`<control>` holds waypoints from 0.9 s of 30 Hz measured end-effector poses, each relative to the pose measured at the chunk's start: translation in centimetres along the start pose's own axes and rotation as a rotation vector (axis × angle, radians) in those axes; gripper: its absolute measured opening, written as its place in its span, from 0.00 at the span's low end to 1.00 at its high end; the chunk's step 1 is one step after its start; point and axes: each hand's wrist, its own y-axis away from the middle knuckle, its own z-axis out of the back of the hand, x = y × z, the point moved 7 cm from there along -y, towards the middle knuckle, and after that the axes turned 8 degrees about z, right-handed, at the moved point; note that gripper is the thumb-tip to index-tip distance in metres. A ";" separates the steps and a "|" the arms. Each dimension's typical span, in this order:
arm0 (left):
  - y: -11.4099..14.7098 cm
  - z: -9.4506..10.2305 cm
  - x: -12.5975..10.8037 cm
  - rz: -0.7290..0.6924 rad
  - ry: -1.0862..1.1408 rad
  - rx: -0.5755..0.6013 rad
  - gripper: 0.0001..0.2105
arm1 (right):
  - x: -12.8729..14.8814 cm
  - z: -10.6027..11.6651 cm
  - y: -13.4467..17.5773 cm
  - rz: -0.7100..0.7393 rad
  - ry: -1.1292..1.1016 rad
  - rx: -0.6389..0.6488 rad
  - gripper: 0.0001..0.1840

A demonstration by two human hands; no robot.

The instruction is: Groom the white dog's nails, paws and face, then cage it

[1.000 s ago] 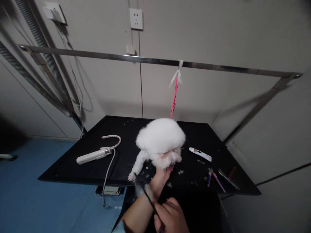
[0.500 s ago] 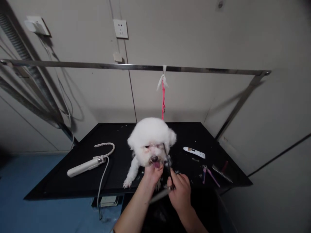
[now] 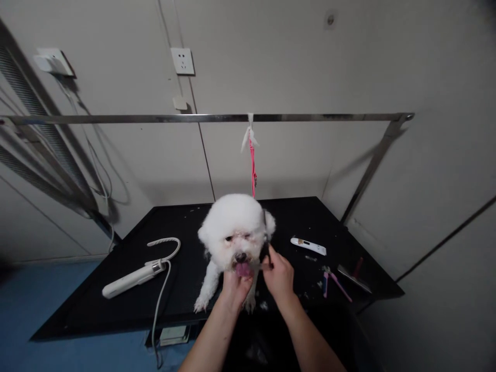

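A fluffy white dog (image 3: pixel 232 222) faces me on the black grooming table (image 3: pixel 174 227), its tongue out. My left hand (image 3: pixel 235 287) is cupped under its chin, with fingers closed around the lower jaw and partly hidden by it. Just right of the muzzle, my right hand (image 3: pixel 279 271) is closed on slim dark scissors (image 3: pixel 265 222). Their blades point upward along the side of the head, by the ear on the right; blur and the fingers hide the handles.
A white corded tool (image 3: pixel 132 279) with a curved strip lies left. On the right are a white trimmer (image 3: pixel 309 246), nail clippers (image 3: pixel 329 281) and a metal comb (image 3: pixel 354 279). A pink leash (image 3: pixel 253 165) hangs from the metal bar (image 3: pixel 310 118) behind the dog.
My right hand has risen, bringing the scissors from in front of the dog's eye to the side of its head by the ear. My left hand stays under the chin. The view has shifted slightly.
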 end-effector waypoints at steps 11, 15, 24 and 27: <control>-0.1 0.9 0.2 0.033 0.123 -0.078 0.08 | -0.9 -1.2 1.0 -0.038 -0.132 -0.005 0.22; -0.7 2.3 -0.5 -0.007 0.046 -0.062 0.10 | -5.5 -1.5 0.7 -0.493 -0.133 0.060 0.23; -3.4 3.8 -0.3 -0.077 -0.021 0.040 0.15 | -6.2 -3.3 1.0 -0.606 -0.449 0.120 0.20; -4.2 4.6 -0.3 -0.169 -0.091 0.037 0.17 | -9.3 -3.4 4.8 -0.742 -0.561 0.115 0.24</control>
